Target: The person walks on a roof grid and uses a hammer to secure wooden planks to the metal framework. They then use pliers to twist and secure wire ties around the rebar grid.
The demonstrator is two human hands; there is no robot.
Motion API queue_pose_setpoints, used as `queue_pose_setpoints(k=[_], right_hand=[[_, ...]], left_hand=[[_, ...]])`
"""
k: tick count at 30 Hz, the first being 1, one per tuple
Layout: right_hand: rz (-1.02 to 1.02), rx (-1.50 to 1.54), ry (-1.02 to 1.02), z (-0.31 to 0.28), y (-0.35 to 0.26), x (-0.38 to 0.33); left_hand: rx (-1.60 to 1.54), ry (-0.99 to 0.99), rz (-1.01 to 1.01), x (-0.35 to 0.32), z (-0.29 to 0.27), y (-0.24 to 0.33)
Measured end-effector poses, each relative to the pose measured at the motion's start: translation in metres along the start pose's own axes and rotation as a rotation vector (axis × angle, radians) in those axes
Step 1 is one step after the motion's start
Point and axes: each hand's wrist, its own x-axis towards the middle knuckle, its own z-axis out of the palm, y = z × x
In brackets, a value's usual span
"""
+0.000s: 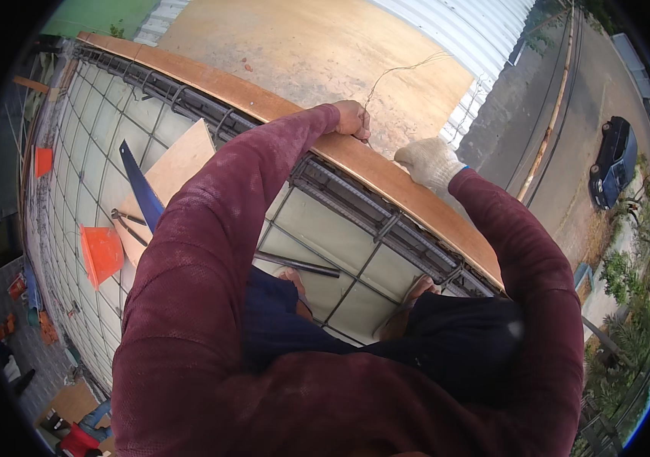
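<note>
Tan ground [294, 46] lies beyond the wooden board [378, 174], at whose outer edge my left grip [352, 120] pinches a thin wire [371, 90] trailing past the board, while my gloved right grip [431, 164] curls there, whether holding anything I cannot tell.

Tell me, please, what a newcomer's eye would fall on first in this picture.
Probably the bare left hand and gloved right hand, upper centre, at a long wooden board, with thin wire by the left one. Next, the blue handsaw blade by a plywood piece, left of the left sleeve; then the dark car at far right.
</note>
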Motion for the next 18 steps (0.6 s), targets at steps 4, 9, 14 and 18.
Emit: queue_pose_setpoints(k=[4,9,14,18], right_hand=[[0.001,0.011,-0.037,-0.010,-0.013,-0.008],[-0.244,-0.274,0.084,-0.022,-0.027,0.023],[-0.273,-0.201,0.396,-0.010,-0.010,0.026],[-0.145,-0.105,0.246,-0.021,-0.009,0.020]], left_hand=[[0.154,-0.050,-0.132,0.022,-0.004,0.018],[0.079,-0.142,-0.065,0.054,0.011,0.045],[-0.271,-0.339,-0.004,0.044,0.013,0.033],[-0.486,-0.469,-0.078,0.027,0.015,0.024]])
